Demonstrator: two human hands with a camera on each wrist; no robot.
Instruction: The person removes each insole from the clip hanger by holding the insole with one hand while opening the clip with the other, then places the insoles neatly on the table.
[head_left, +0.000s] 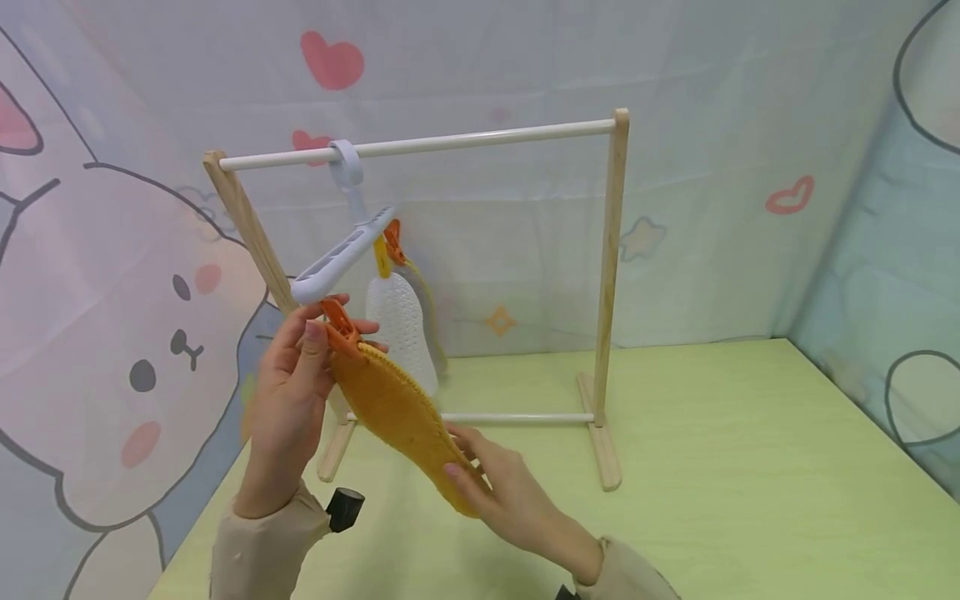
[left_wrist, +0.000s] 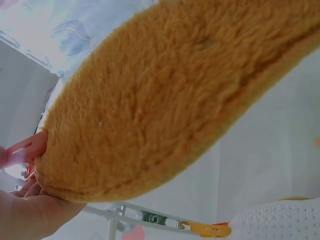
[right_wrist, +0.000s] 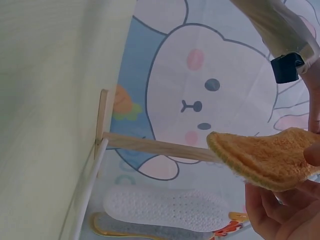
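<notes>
My left hand (head_left: 288,392) pinches an orange clothespin (head_left: 341,327) just under the near end of a pale hanger (head_left: 341,260). The clothespin bites the upper end of a fuzzy orange insole (head_left: 405,417), which slants down to the right. Around the insole's lower end, my right hand (head_left: 510,492) holds it with the thumb on the near face and the fingers behind. In the left wrist view the insole's plush face (left_wrist: 165,100) fills most of the frame, with the clothespin's tip (left_wrist: 32,147) at its edge.
The hanger's hook (head_left: 347,162) loops over the white top rod (head_left: 487,142) of a wooden-sided rack (head_left: 611,267). From its far end, a yellow clip (head_left: 383,258) holds a white dotted insole (head_left: 401,325), with a grey, yellow-edged insole (right_wrist: 150,226) behind. A light green table (head_left: 720,467) lies below.
</notes>
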